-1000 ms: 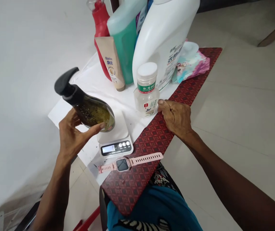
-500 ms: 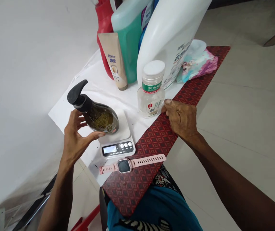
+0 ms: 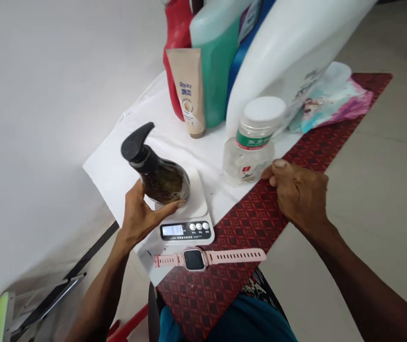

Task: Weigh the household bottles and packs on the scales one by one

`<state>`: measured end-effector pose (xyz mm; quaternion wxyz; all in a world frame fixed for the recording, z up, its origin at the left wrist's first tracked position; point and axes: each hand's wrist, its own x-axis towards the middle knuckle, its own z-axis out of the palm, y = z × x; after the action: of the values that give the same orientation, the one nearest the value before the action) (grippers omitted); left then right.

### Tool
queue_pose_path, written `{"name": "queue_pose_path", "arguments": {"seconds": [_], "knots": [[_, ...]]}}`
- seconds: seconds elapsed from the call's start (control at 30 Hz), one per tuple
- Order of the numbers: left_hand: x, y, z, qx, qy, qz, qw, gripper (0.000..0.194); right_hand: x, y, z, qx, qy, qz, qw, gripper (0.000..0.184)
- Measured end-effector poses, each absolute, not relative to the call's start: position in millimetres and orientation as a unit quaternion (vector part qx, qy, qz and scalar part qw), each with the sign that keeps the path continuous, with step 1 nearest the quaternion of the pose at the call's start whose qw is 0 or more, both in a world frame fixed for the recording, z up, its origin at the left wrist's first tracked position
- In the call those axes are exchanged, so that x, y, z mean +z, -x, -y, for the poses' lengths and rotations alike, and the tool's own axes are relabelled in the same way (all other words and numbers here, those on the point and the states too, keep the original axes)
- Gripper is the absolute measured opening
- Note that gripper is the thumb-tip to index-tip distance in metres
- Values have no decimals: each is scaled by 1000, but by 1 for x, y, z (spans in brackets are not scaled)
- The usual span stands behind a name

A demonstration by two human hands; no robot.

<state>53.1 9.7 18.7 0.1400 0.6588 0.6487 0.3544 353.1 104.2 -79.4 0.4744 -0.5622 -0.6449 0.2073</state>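
Note:
My left hand [image 3: 141, 217] grips a dark brown pump bottle [image 3: 160, 176] with a black pump head, standing it on the white platform of a small digital kitchen scale [image 3: 198, 209]. The scale's display shows digits. My right hand [image 3: 299, 192] rests with curled fingers on a red patterned board [image 3: 231, 280], its thumb against a clear small bottle [image 3: 251, 145] with a white cap and green label. A pink smartwatch [image 3: 206, 259] lies in front of the scale.
At the back stand a beige tube [image 3: 191, 90], a red bottle [image 3: 173, 57], a green jug [image 3: 217, 61] and a large white jug [image 3: 288, 52]. A colourful wipes pack [image 3: 335, 102] lies at the right. White paper [image 3: 118, 161] covers the surface beside a white wall.
My left hand lowered the tilted pump bottle down and right onto the scale, standing it more upright. The view shifted closer. My right hand stayed beside the small bottle.

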Motion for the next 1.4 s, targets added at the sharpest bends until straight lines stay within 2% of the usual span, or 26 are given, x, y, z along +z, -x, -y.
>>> {"name": "queue_pose_path", "arguments": {"seconds": [0.07,0.13,0.27,0.53,0.87,0.97,1.03,1.1,1.17,1.23,1.27,1.33,1.4], "knots": [[16,-51,-16,377,-636,-653,162,45,-81,-354,-106,205,566,641,476,66],[16,-36,-30,412,-598,-669,157,46,-80,-354,-108,202,569,643,472,68],[15,33,-81,469,-503,-720,90,50,-73,-352,-110,198,573,653,454,74],[11,166,-190,457,-400,-794,-33,56,-74,-353,-115,162,563,673,452,79],[-6,195,-222,448,-329,-831,-33,62,-77,-357,-113,139,519,694,479,61],[-3,194,-222,453,-332,-827,0,76,-76,-356,-112,143,511,690,493,58],[-1,185,-219,460,-320,-828,-3,94,-74,-356,-112,145,506,689,498,57],[1,167,-214,470,-313,-823,-66,112,-73,-355,-113,148,499,691,502,56],[4,136,-209,484,-360,-782,-155,119,-73,-356,-113,150,494,693,503,56],[8,95,-207,493,-468,-707,-195,111,-74,-356,-113,154,493,695,500,56],[10,71,-208,495,-524,-671,-174,103,-74,-356,-113,157,496,695,497,56],[15,22,-215,467,-635,-611,-65,79,-75,-356,-112,166,505,689,492,55],[19,-23,-226,454,-688,-566,18,78,-77,-357,-110,176,514,683,489,55]]}}
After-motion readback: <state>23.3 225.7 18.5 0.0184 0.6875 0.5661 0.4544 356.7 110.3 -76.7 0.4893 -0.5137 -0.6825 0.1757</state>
